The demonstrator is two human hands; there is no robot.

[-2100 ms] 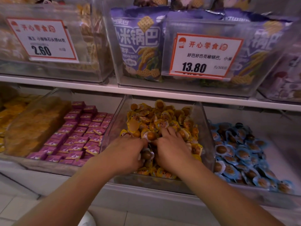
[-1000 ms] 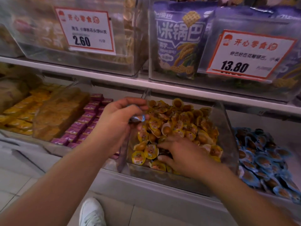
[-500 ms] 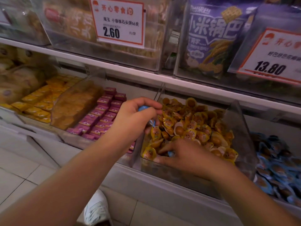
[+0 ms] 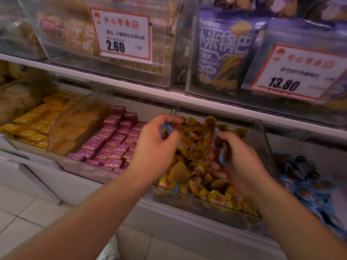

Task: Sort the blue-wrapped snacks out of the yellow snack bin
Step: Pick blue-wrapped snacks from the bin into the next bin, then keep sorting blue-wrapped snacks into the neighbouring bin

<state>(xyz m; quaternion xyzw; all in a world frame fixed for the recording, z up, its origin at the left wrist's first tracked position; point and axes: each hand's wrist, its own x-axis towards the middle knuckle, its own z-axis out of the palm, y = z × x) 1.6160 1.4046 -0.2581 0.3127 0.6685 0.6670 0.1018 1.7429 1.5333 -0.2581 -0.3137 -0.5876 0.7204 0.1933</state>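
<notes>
Shop shelving over pale floor tiles (image 4: 28,209); clear yellow snack bin (image 4: 206,205) on the lower shelf, between pink boxes (image 4: 114,141) and a blue-wrapped pile (image 4: 308,184). Left hand (image 4: 155,149) pinching a blue-wrapped snack (image 4: 165,128) at the bin's left edge. Right hand (image 4: 242,164), blurred, curled around a second blue wrapper (image 4: 223,156) above the yellow snacks.

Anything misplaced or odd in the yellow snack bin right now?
Yes: one blue-wrapped snack lies among the yellow-wrapped snacks at the clear plastic bin front-left edge. Left hand and right hand each pinch another blue one; blue ones fill the bin to the right.
</notes>
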